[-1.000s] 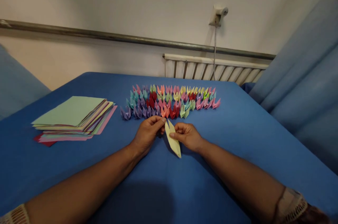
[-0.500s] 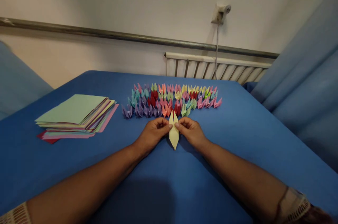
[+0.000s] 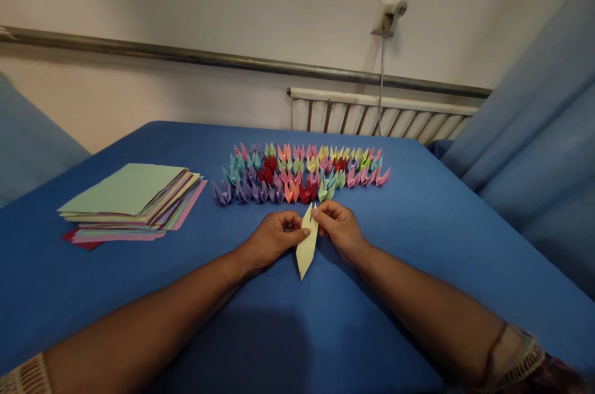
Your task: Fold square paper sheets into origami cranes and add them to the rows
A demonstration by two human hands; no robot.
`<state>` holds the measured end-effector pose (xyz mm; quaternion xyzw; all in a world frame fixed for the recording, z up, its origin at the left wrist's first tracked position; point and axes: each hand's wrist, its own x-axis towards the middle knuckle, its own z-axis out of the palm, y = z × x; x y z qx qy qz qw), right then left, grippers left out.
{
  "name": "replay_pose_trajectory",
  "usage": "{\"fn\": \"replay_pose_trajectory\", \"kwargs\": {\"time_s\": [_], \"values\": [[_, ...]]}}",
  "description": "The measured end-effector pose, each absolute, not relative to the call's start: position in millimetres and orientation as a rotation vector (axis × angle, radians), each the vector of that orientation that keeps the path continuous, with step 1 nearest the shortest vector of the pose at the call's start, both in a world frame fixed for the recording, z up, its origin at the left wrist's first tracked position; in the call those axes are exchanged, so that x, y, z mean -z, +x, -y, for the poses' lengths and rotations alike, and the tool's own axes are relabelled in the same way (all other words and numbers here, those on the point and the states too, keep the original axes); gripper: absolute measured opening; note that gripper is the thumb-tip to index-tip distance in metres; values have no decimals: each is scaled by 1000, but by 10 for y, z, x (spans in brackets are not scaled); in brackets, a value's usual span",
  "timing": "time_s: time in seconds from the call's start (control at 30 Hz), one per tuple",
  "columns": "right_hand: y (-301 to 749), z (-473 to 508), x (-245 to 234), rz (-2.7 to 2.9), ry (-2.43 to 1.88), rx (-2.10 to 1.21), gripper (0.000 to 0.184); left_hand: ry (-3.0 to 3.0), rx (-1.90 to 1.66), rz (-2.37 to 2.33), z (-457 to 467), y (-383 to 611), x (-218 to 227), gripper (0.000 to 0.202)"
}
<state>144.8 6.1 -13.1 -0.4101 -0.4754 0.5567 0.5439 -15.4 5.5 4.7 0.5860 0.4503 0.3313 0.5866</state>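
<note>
A pale yellow folded paper (image 3: 305, 253), long and diamond-shaped with a split top, is held between my two hands above the blue-covered table (image 3: 372, 295). My left hand (image 3: 279, 236) pinches its left side, thumb lying across the front. With thumb and fingers closed, my right hand (image 3: 341, 228) grips the right one of the two upper points. The fingertips behind the paper are hidden. Just beyond my hands stand rows of small folded paper cranes (image 3: 292, 189) in many colours.
On the left lies a stack of coloured paper sheets (image 3: 125, 189), pale green on top. Behind the table are a radiator (image 3: 353, 115), a metal pipe (image 3: 209, 56) and a wall socket with a plug (image 3: 388, 17). A blue curtain (image 3: 539, 134) hangs on the right.
The folded paper has tilted, its lower tip swinging slightly left and down. My right hand has shifted up from its side to one upper point; my left hand still pinches it.
</note>
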Motion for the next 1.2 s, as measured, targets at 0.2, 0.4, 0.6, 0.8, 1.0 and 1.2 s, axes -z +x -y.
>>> {"fn": "replay_pose_trajectory", "kwargs": {"time_s": [0.2, 0.4, 0.6, 0.8, 1.0, 1.2], "values": [[1495, -104, 144, 1013, -1002, -1288, 38, 1305, -861, -1121, -56, -153, -80, 28], [1455, -54, 126, 1206, -990, -1361, 39, 1359, -830, -1104, -77, -167, -48, 29], [1432, -43, 116, 1045, -985, -1379, 33, 1355, -720, -1040, -62, -161, -102, 29], [1491, -124, 153, 916, -988, -1343, 30, 1379, -678, -1032, -52, -161, -115, 30], [1511, -165, 171, 957, -1034, -1266, 36, 1281, -915, -1113, -108, -155, -73, 30], [1383, -115, 223, 1116, -951, -1378, 35, 1237, -1018, -1116, -190, -170, -69, 35]]}}
